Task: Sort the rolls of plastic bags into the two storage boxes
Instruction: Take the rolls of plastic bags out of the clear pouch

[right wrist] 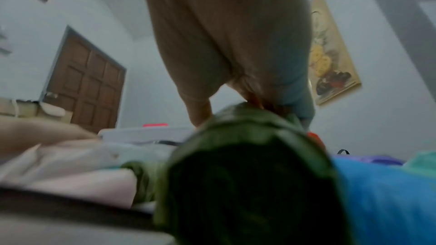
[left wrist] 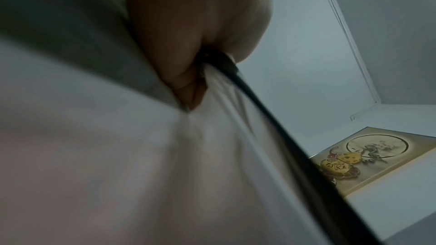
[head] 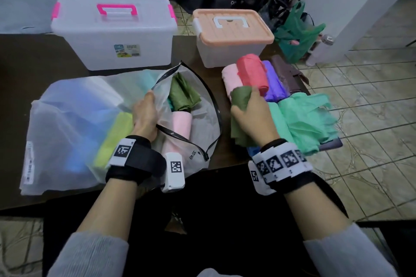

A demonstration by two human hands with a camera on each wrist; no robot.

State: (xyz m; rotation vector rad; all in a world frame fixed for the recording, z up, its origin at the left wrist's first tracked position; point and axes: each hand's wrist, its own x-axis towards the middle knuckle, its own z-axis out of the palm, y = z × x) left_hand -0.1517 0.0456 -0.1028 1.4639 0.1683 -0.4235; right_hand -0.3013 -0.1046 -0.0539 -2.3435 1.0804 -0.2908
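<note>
Rolls of plastic bags lie in two groups on the dark table point(head: 33, 56). Right group, near the right edge: a pale pink roll point(head: 231, 80), a red roll point(head: 254, 73) lying on top, a purple roll point(head: 273, 83), a dark brown roll point(head: 286, 72), a loose mint-green roll point(head: 308, 117) and a blue roll point(right wrist: 382, 193) at the near side.

Right hand point(head: 253, 114): fingers and thumb are curled round a dark green roll point(head: 240, 99), held over the near-left part of this group. The right wrist view shows the roll's dark end close to the lens.

Left hand point(head: 145, 114): thumb and fingers pinch the black zipper rim of a translucent zip pouch point(head: 67, 119), holding its mouth open. Inside the mouth lie a second dark green roll point(head: 183, 93) and a pink roll point(head: 181, 126). Yellow-green and blue rolls show through the pouch wall to the left.

Storage boxes stand at the far side, both with lids on:
- clear box with pink handle point(head: 112, 31), far left;
- clear box with peach lid point(head: 231, 36), far right, touching or just beside the right group.

Dark bags and a green plastic bag point(head: 297, 31) sit on the tiled floor beyond the table.
</note>
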